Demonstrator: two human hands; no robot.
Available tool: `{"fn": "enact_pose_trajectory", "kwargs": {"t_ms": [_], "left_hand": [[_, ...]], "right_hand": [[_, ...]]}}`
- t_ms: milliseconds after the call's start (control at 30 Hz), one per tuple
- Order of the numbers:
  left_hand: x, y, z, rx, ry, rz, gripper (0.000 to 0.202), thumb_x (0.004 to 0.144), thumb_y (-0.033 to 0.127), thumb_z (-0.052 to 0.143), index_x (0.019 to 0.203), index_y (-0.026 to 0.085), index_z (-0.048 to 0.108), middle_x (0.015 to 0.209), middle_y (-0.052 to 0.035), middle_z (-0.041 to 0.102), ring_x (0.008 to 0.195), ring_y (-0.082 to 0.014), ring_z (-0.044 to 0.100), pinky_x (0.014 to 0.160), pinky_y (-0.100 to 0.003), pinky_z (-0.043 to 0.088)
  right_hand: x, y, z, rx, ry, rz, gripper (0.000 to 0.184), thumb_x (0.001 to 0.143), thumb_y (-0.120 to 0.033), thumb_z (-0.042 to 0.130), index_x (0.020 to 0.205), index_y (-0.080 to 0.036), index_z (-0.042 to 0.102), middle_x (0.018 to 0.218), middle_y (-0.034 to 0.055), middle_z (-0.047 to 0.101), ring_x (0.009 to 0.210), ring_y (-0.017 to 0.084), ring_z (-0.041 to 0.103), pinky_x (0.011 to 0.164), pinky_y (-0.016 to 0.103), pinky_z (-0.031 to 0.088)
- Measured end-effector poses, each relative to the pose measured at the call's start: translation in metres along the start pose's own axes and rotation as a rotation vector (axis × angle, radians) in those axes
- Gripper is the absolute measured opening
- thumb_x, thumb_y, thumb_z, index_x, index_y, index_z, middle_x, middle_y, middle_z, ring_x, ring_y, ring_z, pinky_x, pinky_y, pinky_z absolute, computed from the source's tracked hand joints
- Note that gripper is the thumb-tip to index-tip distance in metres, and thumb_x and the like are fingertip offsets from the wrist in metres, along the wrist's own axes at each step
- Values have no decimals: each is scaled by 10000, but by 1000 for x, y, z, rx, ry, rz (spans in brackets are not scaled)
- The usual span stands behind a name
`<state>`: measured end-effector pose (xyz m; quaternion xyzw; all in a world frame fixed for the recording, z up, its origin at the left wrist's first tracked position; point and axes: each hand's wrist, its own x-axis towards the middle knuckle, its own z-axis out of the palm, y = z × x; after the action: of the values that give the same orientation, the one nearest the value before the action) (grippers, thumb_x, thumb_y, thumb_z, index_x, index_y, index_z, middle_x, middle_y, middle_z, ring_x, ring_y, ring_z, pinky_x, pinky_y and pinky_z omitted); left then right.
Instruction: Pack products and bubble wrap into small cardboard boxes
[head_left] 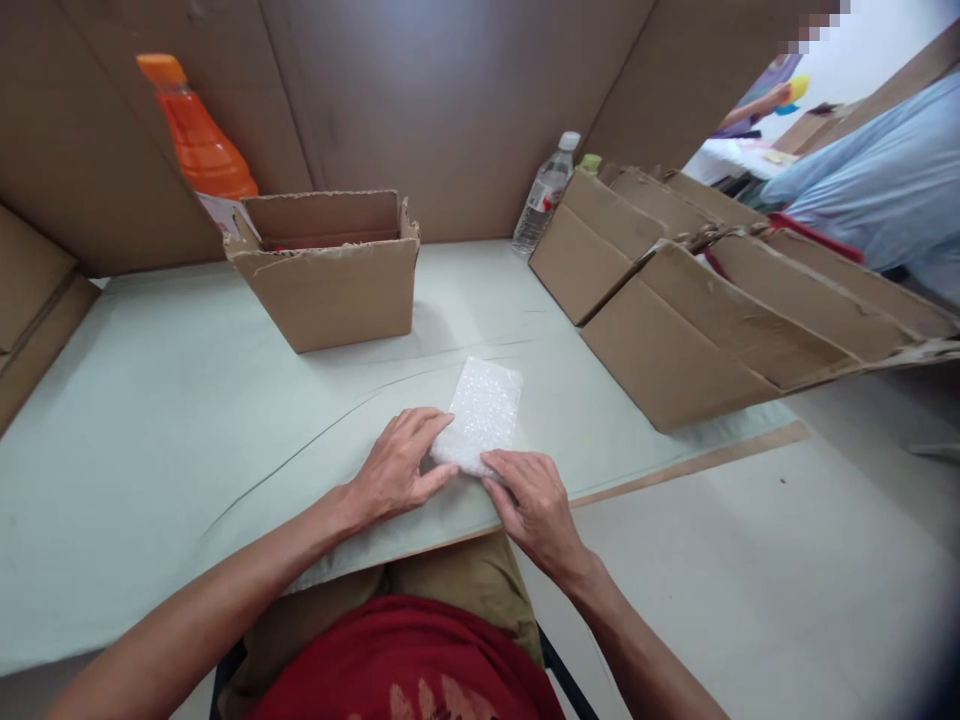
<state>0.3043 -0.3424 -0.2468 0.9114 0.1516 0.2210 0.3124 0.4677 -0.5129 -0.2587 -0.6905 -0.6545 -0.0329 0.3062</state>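
A small flat packet wrapped in white bubble wrap (484,412) lies on the pale green table top (150,420), near its front edge. My left hand (397,465) rests at the packet's near left corner, fingers curled and pinching the wrap. My right hand (529,500) lies at the near right corner, fingertips pressed down on the wrap's edge. Both hands touch the same packet.
An open cardboard box (330,270) stands behind the packet. Larger open boxes (675,320) lie on their sides to the right. An orange bottle (195,130) and a clear water bottle (544,195) stand at the back by cardboard walls. Another person in light blue (877,180) is far right.
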Motion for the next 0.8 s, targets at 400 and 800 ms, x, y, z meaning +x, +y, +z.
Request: {"fn": "enact_pose_trajectory", "kwargs": {"t_ms": [400,800], "left_hand": [[-4,-6,3,52,-53,-194,479,869,221,582,1343,152,560,897,-53,709,793,-212,638,801,-390,542],[-24,9,-11,-63,-14,51,537,898,126,537,1424,205,459,1112,-83,713,1007,-214,657,930,-407,530]], "right_hand": [[-1,-7,-4,-49,49,-23,281,933,-230,625,1213,-201,630,1237,135,682,1115,293,626,908,453,478],[13,-6,-1,226,-78,86,255,972,-219,588,1225,-213,628,1082,54,761,936,202,692,830,346,530]]}}
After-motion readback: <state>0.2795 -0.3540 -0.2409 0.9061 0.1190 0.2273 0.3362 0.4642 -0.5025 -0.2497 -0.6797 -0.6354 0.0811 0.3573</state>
